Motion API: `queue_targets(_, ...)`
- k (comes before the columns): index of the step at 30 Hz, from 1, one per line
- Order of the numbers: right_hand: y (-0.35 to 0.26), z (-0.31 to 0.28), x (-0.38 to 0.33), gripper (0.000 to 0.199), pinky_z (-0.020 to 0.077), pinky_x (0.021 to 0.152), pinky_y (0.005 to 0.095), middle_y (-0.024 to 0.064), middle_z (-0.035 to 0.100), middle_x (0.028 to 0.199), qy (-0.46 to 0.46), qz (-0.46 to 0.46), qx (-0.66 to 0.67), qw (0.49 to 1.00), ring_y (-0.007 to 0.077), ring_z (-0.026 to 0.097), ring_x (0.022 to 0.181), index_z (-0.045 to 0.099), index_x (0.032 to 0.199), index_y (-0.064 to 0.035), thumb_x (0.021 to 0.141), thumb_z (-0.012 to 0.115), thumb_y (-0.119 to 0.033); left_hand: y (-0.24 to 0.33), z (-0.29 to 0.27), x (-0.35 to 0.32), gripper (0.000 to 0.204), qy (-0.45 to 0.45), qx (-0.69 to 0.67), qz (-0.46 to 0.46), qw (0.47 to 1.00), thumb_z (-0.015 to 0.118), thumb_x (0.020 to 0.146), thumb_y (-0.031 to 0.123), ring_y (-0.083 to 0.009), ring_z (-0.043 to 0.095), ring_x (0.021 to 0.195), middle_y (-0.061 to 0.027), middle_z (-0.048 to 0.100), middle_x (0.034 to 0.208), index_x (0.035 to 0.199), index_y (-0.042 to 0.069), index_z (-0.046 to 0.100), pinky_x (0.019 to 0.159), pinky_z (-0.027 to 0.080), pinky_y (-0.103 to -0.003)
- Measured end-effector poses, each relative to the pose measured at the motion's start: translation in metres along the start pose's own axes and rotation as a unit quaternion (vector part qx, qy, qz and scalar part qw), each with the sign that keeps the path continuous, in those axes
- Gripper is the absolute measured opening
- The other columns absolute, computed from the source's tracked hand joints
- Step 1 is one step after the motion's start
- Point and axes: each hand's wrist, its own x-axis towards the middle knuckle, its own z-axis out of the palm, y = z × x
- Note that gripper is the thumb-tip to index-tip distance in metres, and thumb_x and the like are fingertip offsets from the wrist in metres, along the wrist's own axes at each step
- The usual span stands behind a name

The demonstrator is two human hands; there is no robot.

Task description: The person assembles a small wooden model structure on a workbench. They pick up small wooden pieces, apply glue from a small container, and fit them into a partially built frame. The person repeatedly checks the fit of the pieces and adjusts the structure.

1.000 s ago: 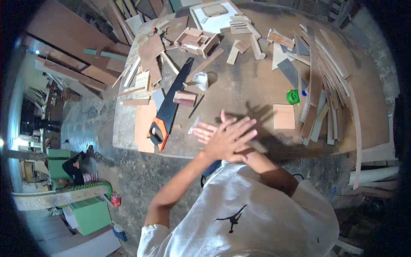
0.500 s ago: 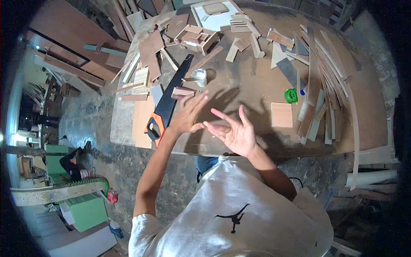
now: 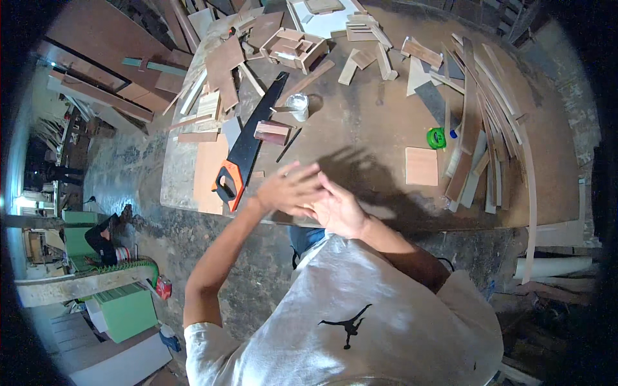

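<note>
My left hand lies across the palm of my right hand, just above the table's near edge. Both have their fingers stretched out, and no object shows in either; the left covers part of the right's fingers. Left of them, a hand saw with a black blade and orange handle rests flat. A small reddish-brown wood block sits by its blade, with a dark pencil-like stick beside it. Beyond stands a white cup with a flat wooden stick leaning in it.
On the worktable lie a square wood piece, a green tape measure and a pile of long wood strips at right. A small wooden box frame and several offcuts lie farther back. Boards cover the left side.
My hands were apart, the left higher and over the table near the wood block. Now they have come together palm to palm, slightly nearer me, uncovering the dark stick.
</note>
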Motion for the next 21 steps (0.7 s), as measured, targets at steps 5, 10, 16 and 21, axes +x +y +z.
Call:
queue_targets(5,-0.014,-0.014,0.005,0.063,0.0356,0.110,0.0376,0.0219,0.052,0.136,-0.004,-0.004,0.010,1.000,0.0272,0.049,0.129,0.043,0.140,0.0003,0.102,0.041,-0.050,-0.003,-0.004,-0.008,0.064,-0.091,-0.007,-0.092,0.992,0.037,0.099,0.056,-0.0234,0.037,0.144,-0.0060,0.040,0.155,0.150,0.018,0.040,0.119,0.021,-0.045)
queue_targets(10,-0.028,-0.046,-0.012,0.048,0.0389,0.111,0.0397,0.0206,0.062,0.124,0.142,-0.073,-0.005,0.987,0.0285,0.055,0.124,0.054,0.131,0.0044,0.105,0.042,-0.034,0.003,0.000,-0.020,0.063,-0.062,-0.040,-0.208,0.975,0.035,0.101,0.050,-0.0278,0.035,0.144,-0.0147,0.036,0.156,0.150,0.010,0.039,0.117,0.021,-0.048)
queue_targets(16,-0.005,-0.092,0.008,0.048,0.0398,0.108,0.0398,0.0103,0.051,0.135,0.146,-0.057,-0.083,0.984,0.0223,0.048,0.127,0.049,0.135,-0.0064,0.102,0.044,-0.041,0.052,0.034,0.051,0.069,0.024,-0.108,-0.090,0.990,0.035,0.099,0.057,-0.0306,0.039,0.141,-0.0164,0.039,0.153,0.151,0.011,0.037,0.114,0.028,-0.052)
queue_targets(21,0.018,-0.080,0.018,0.065,0.0322,0.114,0.0393,0.0107,0.042,0.149,-0.005,0.013,0.018,1.000,0.0223,0.038,0.138,0.041,0.144,-0.0069,0.102,0.037,-0.055,0.053,0.049,0.063,0.074,0.000,-0.116,-0.021,0.993,0.046,0.092,0.060,-0.0265,0.032,0.146,-0.0087,0.035,0.158,0.150,0.015,0.041,0.120,0.015,-0.049)
